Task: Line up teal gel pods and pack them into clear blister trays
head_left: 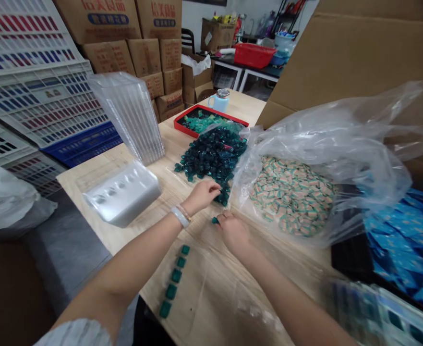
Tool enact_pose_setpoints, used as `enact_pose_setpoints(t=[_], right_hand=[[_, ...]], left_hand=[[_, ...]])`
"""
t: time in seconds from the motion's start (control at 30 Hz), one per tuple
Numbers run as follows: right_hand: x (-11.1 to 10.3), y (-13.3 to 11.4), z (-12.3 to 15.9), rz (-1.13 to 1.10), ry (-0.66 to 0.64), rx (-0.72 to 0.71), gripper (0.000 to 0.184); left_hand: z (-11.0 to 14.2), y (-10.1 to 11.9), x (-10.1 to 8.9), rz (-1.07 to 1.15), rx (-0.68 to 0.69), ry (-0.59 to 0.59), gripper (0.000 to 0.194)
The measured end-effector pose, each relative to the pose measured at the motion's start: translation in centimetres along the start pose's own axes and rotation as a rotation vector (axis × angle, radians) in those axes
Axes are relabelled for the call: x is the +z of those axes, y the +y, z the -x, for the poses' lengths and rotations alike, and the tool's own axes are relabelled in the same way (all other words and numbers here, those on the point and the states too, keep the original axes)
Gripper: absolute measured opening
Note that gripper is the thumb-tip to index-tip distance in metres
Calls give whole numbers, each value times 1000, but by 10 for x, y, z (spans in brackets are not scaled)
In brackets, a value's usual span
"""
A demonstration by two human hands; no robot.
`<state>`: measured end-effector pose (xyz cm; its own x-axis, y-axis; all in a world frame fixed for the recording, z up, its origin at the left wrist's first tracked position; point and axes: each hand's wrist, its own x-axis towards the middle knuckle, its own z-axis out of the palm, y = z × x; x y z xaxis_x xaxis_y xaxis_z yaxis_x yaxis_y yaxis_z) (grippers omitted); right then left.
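Pinching one green piece (215, 220) between thumb and fingers: right hand (235, 233), low over the wooden table (256, 103), near side of the pile. Left hand (204, 196) sits just left and farther off, fingers curled together at the near edge of the dark green pile (211, 156); can't tell from here if anything's in its grip. Five green squares (176, 275) run in a row at the near left, apart from both hands. Right of the pile, a clear bag (348, 129) lies open around striped pieces (297, 197). Far behind the pile: red-rimmed tray (186, 129) with lighter green bits, then a light blue mug (220, 103). Left side: clear plastic trays (125, 194) stacked low, a taller clear stack (134, 115) just beyond, leaning.
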<state>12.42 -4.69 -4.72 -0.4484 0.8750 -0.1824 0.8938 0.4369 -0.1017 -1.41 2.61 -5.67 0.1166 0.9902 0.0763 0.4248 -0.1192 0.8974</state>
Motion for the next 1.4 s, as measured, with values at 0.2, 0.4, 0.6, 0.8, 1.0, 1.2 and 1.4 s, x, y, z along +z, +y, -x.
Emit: enact_pose_setpoints(t=[0.2,0.4,0.6,0.8,1.0,1.2,1.4], right_hand=[[-3,-14,-8,175,23,-101,24],[-11,-24,-22,213,-87,-155,28],[-11,-24,-35,235,-124,-262,28],[-9,-28,-37,189,-121,-153,24],[5,-3,-29,-174,36,-146,16],[11,-12,-28,-235,120,-209,18],[10,-24,-32,-149,77,-173,14]], left_hand=[[3,-4,25,-70,-31,1,23],[1,-9,20,-33,-25,49,15],[-1,-12,0,128,-155,148,12],[33,-2,-19,589,-399,97,13],[84,-1,-19,663,-503,149,8],[100,-18,1,470,-471,173,7],[100,-20,-1,534,-480,197,9]])
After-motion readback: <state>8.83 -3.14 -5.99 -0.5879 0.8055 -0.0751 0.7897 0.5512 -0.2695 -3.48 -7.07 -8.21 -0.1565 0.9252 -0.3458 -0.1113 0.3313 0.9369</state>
